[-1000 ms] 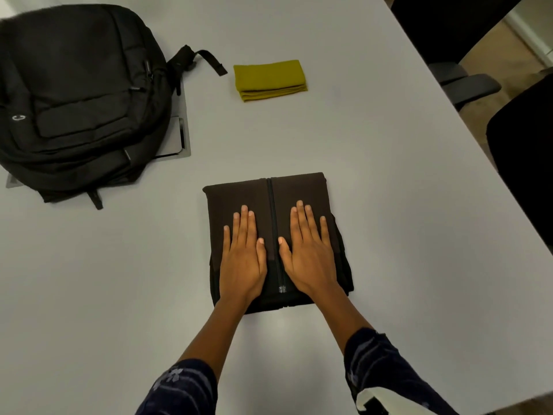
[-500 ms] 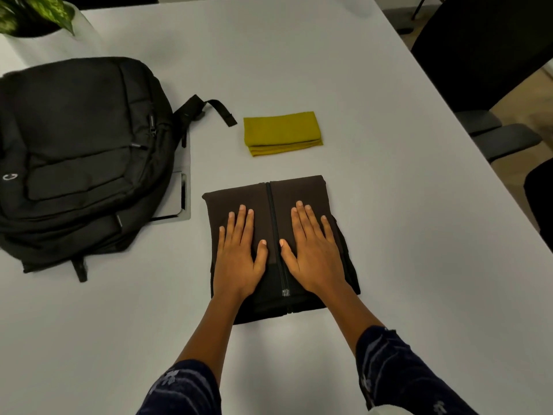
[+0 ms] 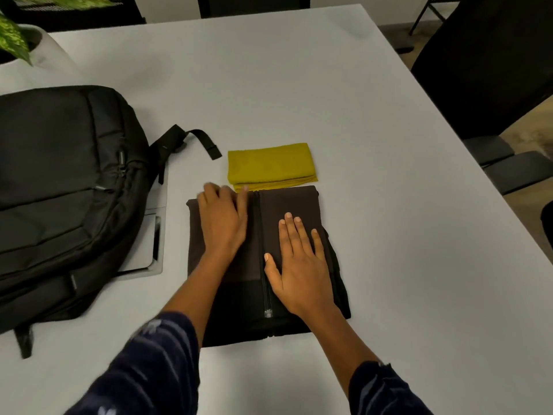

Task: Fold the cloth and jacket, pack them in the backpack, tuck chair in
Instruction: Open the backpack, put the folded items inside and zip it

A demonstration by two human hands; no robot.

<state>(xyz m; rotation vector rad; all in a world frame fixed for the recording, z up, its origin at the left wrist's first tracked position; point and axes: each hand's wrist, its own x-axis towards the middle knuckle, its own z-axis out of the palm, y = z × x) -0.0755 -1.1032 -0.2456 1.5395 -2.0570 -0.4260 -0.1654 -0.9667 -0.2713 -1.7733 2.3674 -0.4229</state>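
A dark brown jacket (image 3: 287, 205) lies folded into a rectangle on the white table (image 3: 404, 265), zipper running down its middle. My right hand (image 3: 299, 265) rests flat on its right half, fingers spread. My left hand (image 3: 223, 218) is blurred over the jacket's far left corner, fingers reaching toward the far edge. A folded yellow cloth (image 3: 270, 164) lies just beyond the jacket, touching its far edge. The black backpack (image 3: 59, 190) lies flat at the left, its zippers shut and a strap trailing toward the cloth.
A grey cable hatch (image 3: 154, 241) in the table is partly under the backpack. A potted plant (image 3: 18, 40) stands at the far left corner. Black office chairs (image 3: 490, 70) stand along the right side, and another chair at the far end.
My left hand has slid forward from the jacket's middle to its far left corner. The right hand stays flat. The view has tilted up, and the jacket now touches the cloth.
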